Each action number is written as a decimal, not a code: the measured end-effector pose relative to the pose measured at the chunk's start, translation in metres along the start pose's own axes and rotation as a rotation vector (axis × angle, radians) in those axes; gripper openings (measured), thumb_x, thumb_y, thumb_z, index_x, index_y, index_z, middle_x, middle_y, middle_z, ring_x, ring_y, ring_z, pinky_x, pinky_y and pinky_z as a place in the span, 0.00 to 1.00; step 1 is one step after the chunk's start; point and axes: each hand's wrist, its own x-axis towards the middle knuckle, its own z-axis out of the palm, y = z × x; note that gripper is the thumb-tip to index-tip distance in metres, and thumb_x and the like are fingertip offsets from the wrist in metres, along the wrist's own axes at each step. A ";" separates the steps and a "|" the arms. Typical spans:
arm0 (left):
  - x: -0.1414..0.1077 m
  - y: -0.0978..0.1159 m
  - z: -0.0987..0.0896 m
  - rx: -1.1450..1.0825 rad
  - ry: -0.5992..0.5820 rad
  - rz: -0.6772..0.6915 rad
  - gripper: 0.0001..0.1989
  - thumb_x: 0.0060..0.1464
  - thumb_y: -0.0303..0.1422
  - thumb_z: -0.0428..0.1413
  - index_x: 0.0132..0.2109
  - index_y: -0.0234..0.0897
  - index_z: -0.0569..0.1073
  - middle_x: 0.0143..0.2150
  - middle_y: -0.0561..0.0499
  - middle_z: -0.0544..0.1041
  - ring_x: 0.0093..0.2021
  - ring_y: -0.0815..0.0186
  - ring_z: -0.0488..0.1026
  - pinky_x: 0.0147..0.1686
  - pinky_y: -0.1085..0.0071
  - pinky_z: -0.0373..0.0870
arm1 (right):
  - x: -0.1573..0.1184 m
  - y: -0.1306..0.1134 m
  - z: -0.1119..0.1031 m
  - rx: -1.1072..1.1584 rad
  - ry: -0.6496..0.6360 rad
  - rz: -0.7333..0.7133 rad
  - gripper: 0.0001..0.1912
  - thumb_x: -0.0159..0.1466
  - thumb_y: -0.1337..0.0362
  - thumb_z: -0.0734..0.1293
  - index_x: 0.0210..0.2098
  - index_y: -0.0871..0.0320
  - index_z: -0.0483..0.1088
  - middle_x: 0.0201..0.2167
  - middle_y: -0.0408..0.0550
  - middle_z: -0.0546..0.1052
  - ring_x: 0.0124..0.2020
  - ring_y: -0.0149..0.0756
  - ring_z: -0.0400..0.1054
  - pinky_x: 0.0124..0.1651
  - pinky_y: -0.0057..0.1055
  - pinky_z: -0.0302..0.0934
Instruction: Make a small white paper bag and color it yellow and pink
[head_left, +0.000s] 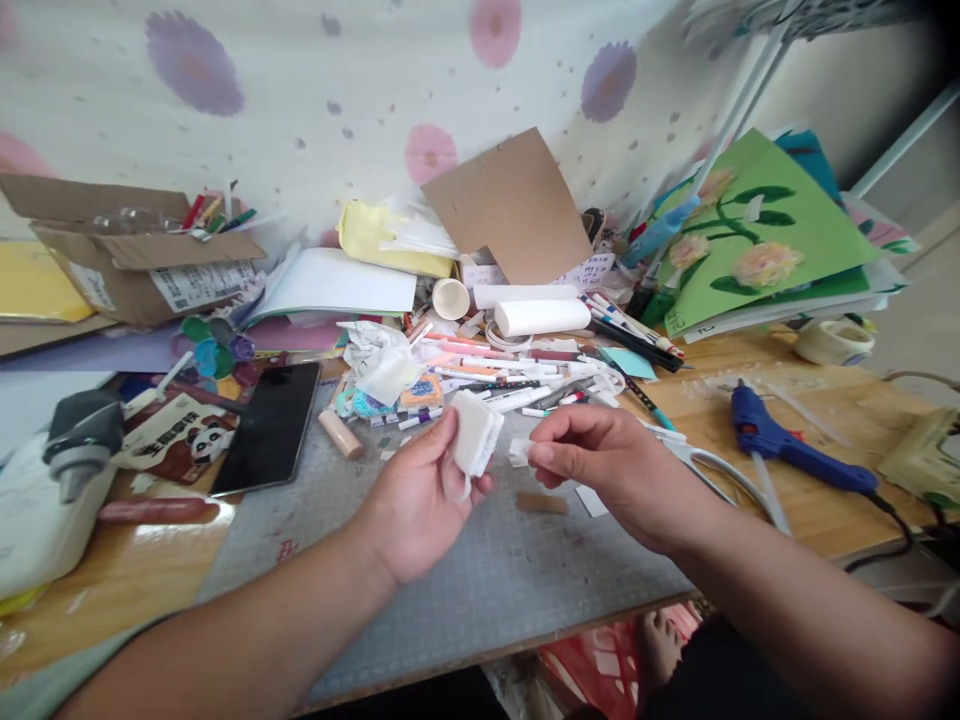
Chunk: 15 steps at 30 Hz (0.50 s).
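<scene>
A small white padded block (476, 432) with a ragged side edge sits in my left hand (412, 510), thumb on one side and fingers beneath. A thin pale loop hangs below the block near my fingers. To the right, my right hand (611, 465) pinches a small translucent whitish scrap (518, 452) between thumb and fingertips. The scrap is a short way from the block, not touching it. Under both hands lies a grey cutting mat (450, 590), with a small brown cardboard strip (541, 503) and a white paper piece (592, 501) on it.
A blue glue gun (795, 440) and white-handled scissors (709, 465) lie on the right. Pens and markers (517, 375) are heaped behind my hands. A black phone (270, 428) and a white bottle (45, 500) are at left, a cardboard box (142, 255) behind.
</scene>
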 end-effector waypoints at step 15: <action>-0.004 -0.007 -0.003 -0.012 -0.305 0.033 0.05 0.49 0.29 0.64 0.34 0.31 0.78 0.29 0.51 0.78 0.26 0.72 0.73 0.24 0.79 0.72 | 0.000 0.003 0.006 0.094 -0.082 -0.131 0.10 0.59 0.59 0.70 0.27 0.59 0.70 0.26 0.43 0.72 0.28 0.29 0.65 0.31 0.28 0.59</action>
